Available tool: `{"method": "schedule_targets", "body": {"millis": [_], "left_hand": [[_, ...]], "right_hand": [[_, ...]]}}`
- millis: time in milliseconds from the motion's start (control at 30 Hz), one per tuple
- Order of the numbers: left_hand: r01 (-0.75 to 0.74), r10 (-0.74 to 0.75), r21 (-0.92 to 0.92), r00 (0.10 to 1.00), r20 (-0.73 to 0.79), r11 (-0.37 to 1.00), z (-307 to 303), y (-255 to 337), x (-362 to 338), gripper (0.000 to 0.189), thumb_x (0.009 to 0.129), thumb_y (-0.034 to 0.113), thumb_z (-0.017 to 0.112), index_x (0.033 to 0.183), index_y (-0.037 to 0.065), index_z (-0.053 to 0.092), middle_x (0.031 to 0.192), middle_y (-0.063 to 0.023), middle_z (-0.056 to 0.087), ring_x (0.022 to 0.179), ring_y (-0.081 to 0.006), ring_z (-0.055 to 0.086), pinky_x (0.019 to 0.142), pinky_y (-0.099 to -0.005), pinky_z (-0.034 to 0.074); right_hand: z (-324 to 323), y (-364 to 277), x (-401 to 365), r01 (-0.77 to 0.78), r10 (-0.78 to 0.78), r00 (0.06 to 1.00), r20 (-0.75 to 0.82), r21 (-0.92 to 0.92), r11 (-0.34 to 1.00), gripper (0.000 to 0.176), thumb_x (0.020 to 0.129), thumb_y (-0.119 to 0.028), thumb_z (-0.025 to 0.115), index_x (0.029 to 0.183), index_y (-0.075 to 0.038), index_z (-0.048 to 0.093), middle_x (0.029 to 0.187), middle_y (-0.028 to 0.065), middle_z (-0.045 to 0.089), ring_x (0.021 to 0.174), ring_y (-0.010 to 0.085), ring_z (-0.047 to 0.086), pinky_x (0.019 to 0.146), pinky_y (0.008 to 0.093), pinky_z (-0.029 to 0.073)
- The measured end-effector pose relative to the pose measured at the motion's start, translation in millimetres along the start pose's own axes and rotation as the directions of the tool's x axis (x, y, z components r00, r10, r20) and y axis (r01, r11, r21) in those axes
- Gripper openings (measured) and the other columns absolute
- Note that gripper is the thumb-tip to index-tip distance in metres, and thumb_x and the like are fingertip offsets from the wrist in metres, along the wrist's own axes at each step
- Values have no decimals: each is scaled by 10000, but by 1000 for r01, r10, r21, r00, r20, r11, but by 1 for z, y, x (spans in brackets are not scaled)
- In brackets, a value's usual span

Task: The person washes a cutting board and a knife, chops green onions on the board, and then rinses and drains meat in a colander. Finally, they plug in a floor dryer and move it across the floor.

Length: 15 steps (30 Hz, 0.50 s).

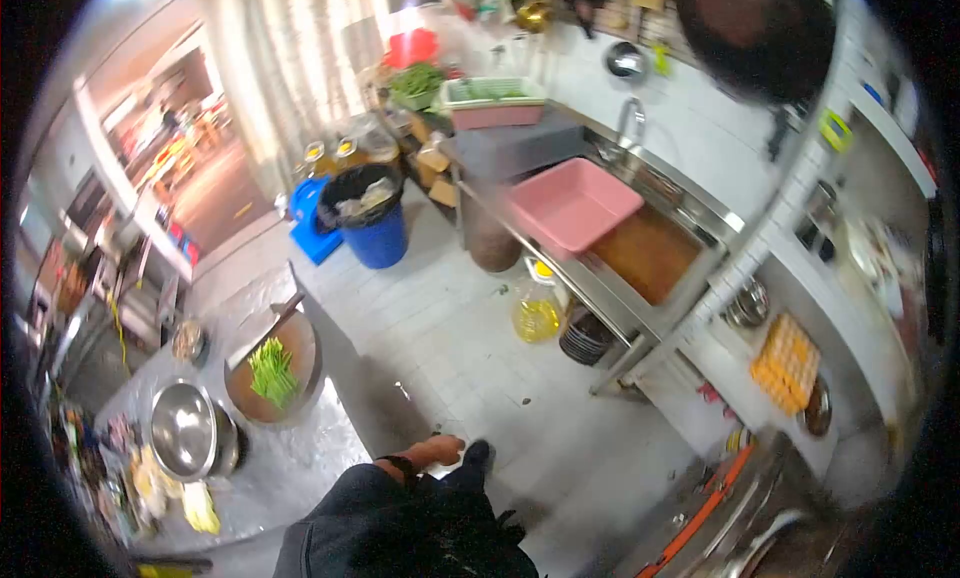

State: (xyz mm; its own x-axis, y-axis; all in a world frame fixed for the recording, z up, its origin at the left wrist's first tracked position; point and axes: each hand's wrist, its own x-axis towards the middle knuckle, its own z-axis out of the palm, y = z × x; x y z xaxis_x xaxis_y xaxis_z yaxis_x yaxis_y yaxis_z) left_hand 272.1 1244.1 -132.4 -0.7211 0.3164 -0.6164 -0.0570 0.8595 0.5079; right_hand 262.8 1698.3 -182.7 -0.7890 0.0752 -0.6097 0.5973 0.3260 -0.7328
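My left hand (pixel 437 451) hangs low in front of my dark clothing, with a dark band at the wrist. Its fingers look loosely bent and apart, with nothing visible in them. The grey floor and a dark shoe (pixel 480 454) are nearest to it. My right hand does not show. To the left, chopped green stalks (pixel 273 373) lie on a round board (pixel 305 343) beside a cleaver (pixel 262 330). A steel bowl (pixel 185 428) stands on the same metal table (pixel 300 468).
A pink basin (pixel 577 203) rests at the edge of the steel sink (pixel 650 258). Below are an oil jug (pixel 538 313) and stacked dark dishes (pixel 587 338). A blue bin (pixel 375 240) stands on the floor. Eggs (pixel 786 363) sit on a right-hand shelf.
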Motion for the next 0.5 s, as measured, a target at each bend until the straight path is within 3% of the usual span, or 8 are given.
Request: {"method": "schedule_targets", "body": {"millis": [100, 167, 233, 300, 367, 400, 467, 500], "left_hand": [[148, -149, -61, 989, -21, 987, 25, -95, 63, 397, 734, 194, 530, 1101, 46, 558, 1078, -199, 576, 1019, -377, 530, 861, -441, 426], [131, -152, -153, 979, -135, 980, 23, -135, 89, 396, 734, 209, 532, 1096, 51, 566, 1069, -196, 582, 1012, -376, 535, 857, -437, 430], [104, -175, -348, 968, -179, 932, -40, -130, 72, 401, 728, 226, 544, 1091, 59, 577, 1067, -196, 584, 1013, -367, 537, 859, -423, 434], [220, -259, -234, 954, -154, 947, -84, -135, 80, 413, 723, 235, 552, 1095, 57, 576, 1058, -196, 588, 1013, -356, 540, 864, -413, 434], [256, -346, -407, 924, -164, 877, -113, -144, 88, 410, 724, 244, 550, 1086, 52, 579, 1052, -199, 590, 1010, -353, 541, 867, -416, 433], [196, -332, -431, 905, -266, 881, -114, -161, 103, 394, 731, 254, 544, 1065, 48, 588, 1039, -202, 594, 995, -360, 547, 862, -414, 436], [125, -340, -505, 868, -361, 854, -139, -177, 104, 378, 735, 247, 540, 1053, 48, 594, 1030, -195, 599, 982, -356, 553, 859, -414, 438], [91, -347, -531, 846, -406, 843, -162, -179, 99, 370, 737, 243, 539, 1047, 48, 597, 1026, -192, 602, 976, -354, 557, 857, -414, 439]], "right_hand": [[37, -96, 71, 92, -87, 989, 123, -40, 995, 175, 770, -263, 534, 758, -93, 574, 781, 72, 586, 749, 215, 573, 646, 374, 465], [72, -146, 106, 130, -113, 975, 193, -79, 988, 170, 768, -258, 538, 753, -91, 567, 773, 73, 582, 739, 214, 572, 634, 375, 462], [106, -180, 129, 135, -95, 962, 257, -141, 981, 166, 766, -253, 543, 748, -89, 560, 765, 73, 579, 729, 212, 571, 623, 375, 459], [132, -199, 141, 114, -38, 950, 310, -229, 967, 162, 764, -248, 548, 743, -88, 553, 757, 73, 575, 719, 211, 570, 611, 376, 457], [142, -208, 144, 123, 11, 931, 364, -344, 931, 160, 762, -243, 552, 738, -86, 547, 749, 74, 571, 710, 210, 569, 600, 376, 454], [143, -212, 145, 136, 32, 920, 391, -395, 909, 159, 761, -241, 555, 735, -85, 543, 745, 74, 569, 705, 209, 568, 594, 377, 452], [136, -214, 150, 326, -9, 866, 500, -550, 769, 158, 759, -236, 559, 730, -83, 536, 737, 74, 565, 695, 207, 567, 583, 377, 450], [130, -214, 153, 522, -68, 791, 608, -613, 593, 158, 758, -234, 562, 727, -82, 533, 733, 74, 563, 690, 207, 567, 577, 378, 448]]}}
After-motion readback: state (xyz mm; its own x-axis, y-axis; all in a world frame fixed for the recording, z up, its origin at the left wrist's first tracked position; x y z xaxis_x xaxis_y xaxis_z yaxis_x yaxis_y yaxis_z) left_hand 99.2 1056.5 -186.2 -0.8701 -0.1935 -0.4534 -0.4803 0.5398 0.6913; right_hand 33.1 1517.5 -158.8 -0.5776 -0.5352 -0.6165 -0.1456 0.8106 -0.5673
